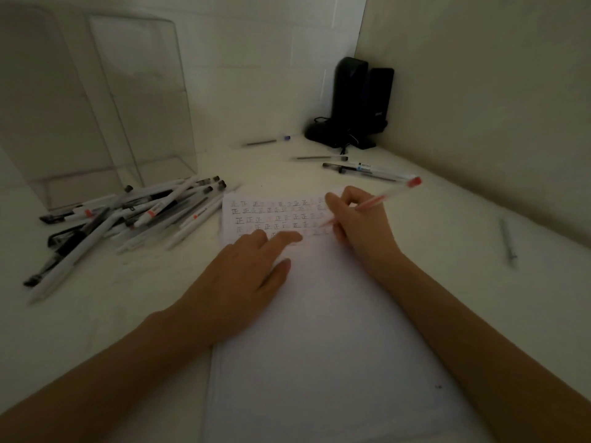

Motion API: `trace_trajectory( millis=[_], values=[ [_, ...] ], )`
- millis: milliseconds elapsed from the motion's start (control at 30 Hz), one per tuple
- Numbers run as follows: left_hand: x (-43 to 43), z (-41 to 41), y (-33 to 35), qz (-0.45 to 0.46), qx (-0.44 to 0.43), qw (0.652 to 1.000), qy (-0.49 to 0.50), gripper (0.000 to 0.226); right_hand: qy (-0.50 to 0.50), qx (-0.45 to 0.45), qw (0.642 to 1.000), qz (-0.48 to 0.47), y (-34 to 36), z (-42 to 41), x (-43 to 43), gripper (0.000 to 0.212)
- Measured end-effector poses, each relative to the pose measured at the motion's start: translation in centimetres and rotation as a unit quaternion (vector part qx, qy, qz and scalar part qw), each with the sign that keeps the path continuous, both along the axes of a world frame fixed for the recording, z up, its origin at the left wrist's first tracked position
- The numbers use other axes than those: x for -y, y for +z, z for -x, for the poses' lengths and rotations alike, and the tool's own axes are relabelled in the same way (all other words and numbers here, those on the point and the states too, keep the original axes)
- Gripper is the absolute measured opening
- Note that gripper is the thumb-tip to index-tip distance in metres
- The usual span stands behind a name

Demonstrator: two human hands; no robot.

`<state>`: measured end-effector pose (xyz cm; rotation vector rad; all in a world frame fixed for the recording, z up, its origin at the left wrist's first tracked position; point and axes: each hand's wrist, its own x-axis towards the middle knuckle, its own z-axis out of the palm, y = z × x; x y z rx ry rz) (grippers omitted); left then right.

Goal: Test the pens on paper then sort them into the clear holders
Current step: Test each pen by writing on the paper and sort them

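A white sheet of paper (326, 330) lies in front of me, with rows of small written marks across its far end. My right hand (358, 222) grips a red pen (383, 196) in a writing hold, its tip on the paper at the right end of the marks. My left hand (246, 279) rests flat on the paper's left part, fingers straight. A heap of white and black pens (128, 219) lies at the left. Behind the heap stand two clear holders (96, 107), both looking empty.
Several loose pens (361, 169) lie at the back right, one more pen (265, 142) near the back wall, and a grey pen (508, 241) at the far right. Black speakers (355, 103) with cables stand in the corner. Walls close the back and right.
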<state>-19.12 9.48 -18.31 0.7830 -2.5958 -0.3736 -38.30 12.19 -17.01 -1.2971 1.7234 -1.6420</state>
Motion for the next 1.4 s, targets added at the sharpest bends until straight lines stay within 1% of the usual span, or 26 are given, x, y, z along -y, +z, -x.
trace_trajectory(
  millis=[67, 133, 200, 233, 267, 333, 400, 467, 600, 667, 767, 933, 1033, 1067, 1133, 1200, 1233, 1333, 1400],
  values=[
    [0.1, -0.1, 0.1, -0.059, -0.046, 0.997, 0.017, 0.031, 0.053, 0.120, 0.991, -0.003, 0.5, 0.4, -0.3, 0.039],
    [0.3, -0.2, 0.0, -0.070, -0.059, 0.995, 0.028, 0.028, 0.119, 0.220, 0.968, 0.006, 0.9, 0.7, -0.5, 0.038],
    [0.4, -0.3, -0.2, -0.067, -0.056, 0.996, 0.034, 0.027, 0.148, 0.237, 0.960, 0.010, 1.0, 0.7, -0.6, 0.036],
    [0.4, -0.4, -0.2, -0.067, -0.054, 0.996, 0.033, 0.026, 0.148, 0.222, 0.964, 0.009, 1.0, 0.6, -0.7, 0.035],
    [0.4, -0.4, 0.0, -0.062, -0.052, 0.996, 0.025, 0.026, 0.137, 0.189, 0.972, 0.005, 1.0, 0.6, -0.8, 0.033],
    [0.4, -0.3, 0.1, -0.021, -0.036, 0.999, -0.011, 0.033, 0.091, 0.063, 0.994, -0.007, 1.0, 0.6, -1.0, 0.028],
    [0.6, -0.2, -0.2, 0.032, 0.014, 0.999, -0.041, 0.050, 0.040, -0.050, 0.998, -0.027, 1.1, 0.5, -0.9, 0.035],
    [0.7, -0.1, -0.6, 0.063, 0.056, 0.996, -0.042, 0.058, 0.000, -0.092, 0.995, -0.039, 0.8, 0.2, -0.6, 0.038],
    [0.7, 0.1, -0.8, 0.067, 0.060, 0.995, -0.034, 0.059, -0.029, -0.142, 0.988, -0.048, -0.2, -0.7, 0.1, 0.030],
    [0.7, 0.1, -0.7, 0.069, 0.054, 0.996, -0.035, 0.059, -0.033, -0.152, 0.986, -0.050, -0.4, -0.9, 0.3, 0.027],
    [0.7, 0.0, -0.8, 0.066, 0.056, 0.995, -0.039, 0.059, -0.021, -0.138, 0.989, -0.045, -0.5, -0.8, 0.2, 0.020],
    [0.7, 0.0, -0.8, 0.069, 0.047, 0.996, -0.040, 0.058, -0.029, -0.184, 0.981, -0.052, -0.6, -0.9, 0.3, 0.032],
    [0.7, 0.0, -0.8, 0.070, 0.038, 0.996, -0.048, 0.053, -0.024, -0.204, 0.977, -0.049, -0.4, -1.2, 0.1, 0.031],
    [0.7, 0.0, -0.8, 0.054, 0.020, 0.997, -0.050, 0.048, -0.022, -0.200, 0.979, -0.041, -0.4, -1.3, 0.0, 0.029],
    [0.6, 0.2, -0.5, -0.043, -0.058, 0.997, -0.027, 0.032, -0.016, -0.165, 0.986, -0.016, -0.2, -1.5, -0.3, 0.028],
    [0.8, 0.3, -0.1, -0.130, -0.108, 0.986, 0.011, 0.031, 0.000, -0.130, 0.992, -0.001, 0.0, -1.5, -0.6, 0.033],
    [0.9, 0.2, 0.0, -0.143, -0.109, 0.983, 0.023, 0.031, 0.001, -0.132, 0.991, -0.005, 0.1, -1.5, -0.7, 0.035],
    [1.3, 0.0, 0.0, -0.114, -0.097, 0.988, 0.025, 0.029, -0.011, -0.175, 0.984, -0.040, -0.1, -1.2, -0.7, 0.037],
    [1.4, 0.0, 0.0, -0.114, -0.102, 0.988, 0.028, 0.029, -0.007, -0.176, 0.983, -0.055, -0.2, -1.0, -0.5, 0.035]
  ],
)
